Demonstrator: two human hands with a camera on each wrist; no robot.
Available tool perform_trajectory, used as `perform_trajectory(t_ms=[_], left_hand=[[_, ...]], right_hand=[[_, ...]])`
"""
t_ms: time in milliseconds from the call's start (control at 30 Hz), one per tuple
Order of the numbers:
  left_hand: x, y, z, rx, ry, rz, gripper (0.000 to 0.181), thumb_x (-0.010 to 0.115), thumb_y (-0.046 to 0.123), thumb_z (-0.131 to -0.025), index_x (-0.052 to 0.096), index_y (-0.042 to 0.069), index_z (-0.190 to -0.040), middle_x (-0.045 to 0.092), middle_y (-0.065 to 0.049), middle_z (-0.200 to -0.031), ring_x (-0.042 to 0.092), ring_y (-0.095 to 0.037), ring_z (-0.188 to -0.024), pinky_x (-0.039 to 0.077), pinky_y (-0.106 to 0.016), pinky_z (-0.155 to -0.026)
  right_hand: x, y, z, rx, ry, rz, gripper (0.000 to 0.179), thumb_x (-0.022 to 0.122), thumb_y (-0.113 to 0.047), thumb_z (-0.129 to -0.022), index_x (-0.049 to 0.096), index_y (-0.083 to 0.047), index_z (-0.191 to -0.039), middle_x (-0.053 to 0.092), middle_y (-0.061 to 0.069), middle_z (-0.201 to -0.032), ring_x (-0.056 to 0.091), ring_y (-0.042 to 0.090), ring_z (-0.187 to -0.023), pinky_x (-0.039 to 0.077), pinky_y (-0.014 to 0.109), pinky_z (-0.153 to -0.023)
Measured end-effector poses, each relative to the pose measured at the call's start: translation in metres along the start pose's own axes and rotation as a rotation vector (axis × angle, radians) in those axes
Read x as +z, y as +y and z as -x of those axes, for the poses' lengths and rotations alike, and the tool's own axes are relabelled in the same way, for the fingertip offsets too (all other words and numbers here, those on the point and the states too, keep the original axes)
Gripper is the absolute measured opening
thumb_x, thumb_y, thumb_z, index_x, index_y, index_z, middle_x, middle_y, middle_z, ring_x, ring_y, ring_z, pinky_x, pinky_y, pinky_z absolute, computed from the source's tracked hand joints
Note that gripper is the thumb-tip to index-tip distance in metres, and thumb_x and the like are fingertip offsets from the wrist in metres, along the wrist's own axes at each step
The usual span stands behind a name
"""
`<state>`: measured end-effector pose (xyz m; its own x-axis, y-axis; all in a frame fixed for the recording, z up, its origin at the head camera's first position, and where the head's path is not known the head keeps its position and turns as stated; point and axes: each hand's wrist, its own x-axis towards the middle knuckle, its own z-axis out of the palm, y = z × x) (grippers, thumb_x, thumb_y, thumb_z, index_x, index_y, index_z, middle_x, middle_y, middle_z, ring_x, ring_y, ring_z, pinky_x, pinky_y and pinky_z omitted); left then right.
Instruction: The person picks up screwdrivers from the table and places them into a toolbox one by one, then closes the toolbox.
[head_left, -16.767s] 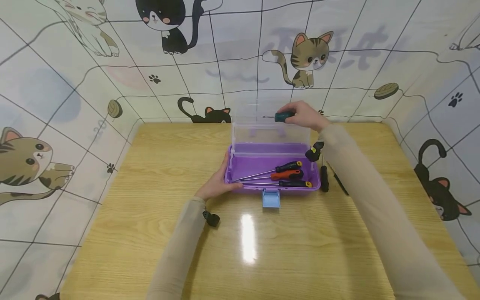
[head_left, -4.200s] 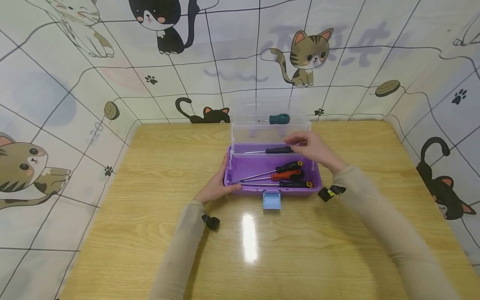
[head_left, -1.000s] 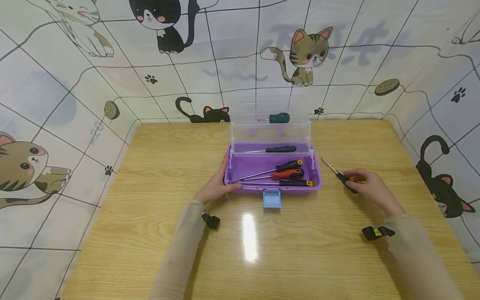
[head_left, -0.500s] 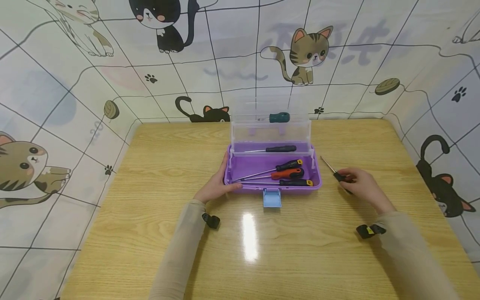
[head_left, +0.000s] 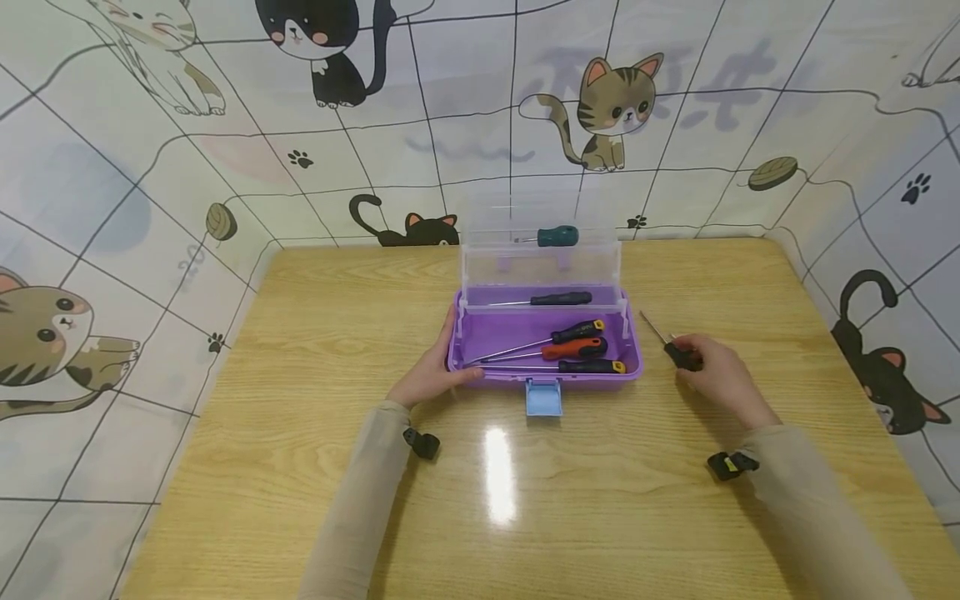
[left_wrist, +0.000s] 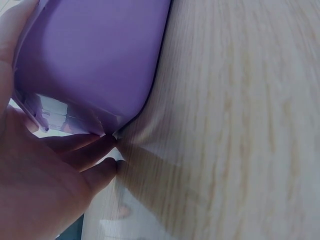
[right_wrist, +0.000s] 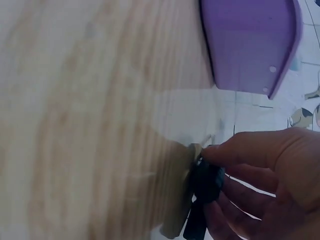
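Observation:
A purple toolbox (head_left: 517, 321) stands on the table, its clear lid (head_left: 498, 267) tipped back. My left hand (head_left: 431, 373) grips the box's left end, thumb along the front rim and fingers around the side; in the left wrist view those fingers (left_wrist: 102, 172) touch its lower edge. To the right of the box, my right hand (head_left: 720, 375) pinches the black handle of a screwdriver (head_left: 678, 354), shaft slanting up and left. Inside lie an orange screwdriver (head_left: 573, 348), two black-and-yellow ones and a black-handled screwdriver (head_left: 561, 298) at the back. A teal screwdriver (head_left: 557, 237) lies in the lid.
A light blue latch (head_left: 543, 398) hangs open at the box's front. Wooden table (head_left: 600, 500) surface surrounds the box. A cat-patterned wall covering (head_left: 480, 125) rises behind the table and at both sides.
The teal screwdriver, earlier in my right hand, lies in the lid; a black-handled one now lies at the back of the box. Over the last second my right hand has shifted left with its screwdriver.

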<state>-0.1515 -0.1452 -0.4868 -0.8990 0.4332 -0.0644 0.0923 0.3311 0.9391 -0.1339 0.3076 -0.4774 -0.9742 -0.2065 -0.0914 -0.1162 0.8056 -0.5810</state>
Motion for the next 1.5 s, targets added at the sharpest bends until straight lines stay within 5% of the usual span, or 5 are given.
perform_trajectory(t_ms=[367,600,933,1167,1500], left_hand=[[0.0,0.0,0.0,-0.037,0.002,-0.01,0.118,0.08,0.03,-0.08,-0.013,0.037,-0.153,-0.004,0.001,-0.161,0.024,-0.033,-0.14,0.021,-0.046,-0.113],[0.0,0.002,0.001,-0.008,0.002,-0.03,0.115,0.077,0.019,-0.083,-0.013,0.028,-0.154,-0.005,-0.003,-0.16,0.02,-0.036,-0.141,0.018,-0.048,-0.113],[-0.004,0.035,0.011,-0.001,-0.035,0.002,0.111,0.075,0.013,-0.084,-0.012,0.009,-0.153,-0.006,-0.017,-0.159,0.02,-0.042,-0.14,0.017,-0.051,-0.113],[-0.001,0.004,0.001,0.011,-0.006,-0.008,0.116,0.077,0.016,-0.083,-0.013,0.029,-0.153,-0.007,-0.003,-0.16,0.021,-0.038,-0.14,0.018,-0.049,-0.113],[-0.001,0.0,0.001,0.01,-0.005,-0.017,0.116,0.078,0.021,-0.083,-0.013,0.034,-0.153,-0.006,-0.004,-0.161,0.023,-0.037,-0.14,0.018,-0.049,-0.113]], right_hand=[[0.001,-0.005,0.002,-0.002,0.053,-0.039,0.042,0.064,0.005,-0.084,0.054,0.011,-0.125,0.06,0.033,-0.112,0.058,0.046,-0.1,0.045,0.058,-0.084],[-0.002,-0.002,0.001,0.011,0.07,-0.099,0.036,0.063,0.005,-0.084,0.059,0.01,-0.12,0.063,0.03,-0.11,0.059,0.043,-0.099,0.048,0.038,-0.077],[-0.01,-0.01,0.003,0.053,0.087,-0.186,0.033,0.06,0.004,-0.089,0.06,0.008,-0.122,0.061,0.03,-0.114,0.057,0.041,-0.101,0.048,0.018,-0.063],[-0.016,-0.011,0.001,0.021,0.128,-0.188,0.034,0.06,0.004,-0.088,0.061,0.008,-0.122,0.062,0.031,-0.112,0.056,0.041,-0.101,0.044,0.014,-0.064],[-0.028,-0.017,-0.001,0.023,0.128,-0.193,0.032,0.059,0.0,-0.091,0.061,0.005,-0.123,0.061,0.028,-0.117,0.054,0.04,-0.105,0.04,0.013,-0.068]])
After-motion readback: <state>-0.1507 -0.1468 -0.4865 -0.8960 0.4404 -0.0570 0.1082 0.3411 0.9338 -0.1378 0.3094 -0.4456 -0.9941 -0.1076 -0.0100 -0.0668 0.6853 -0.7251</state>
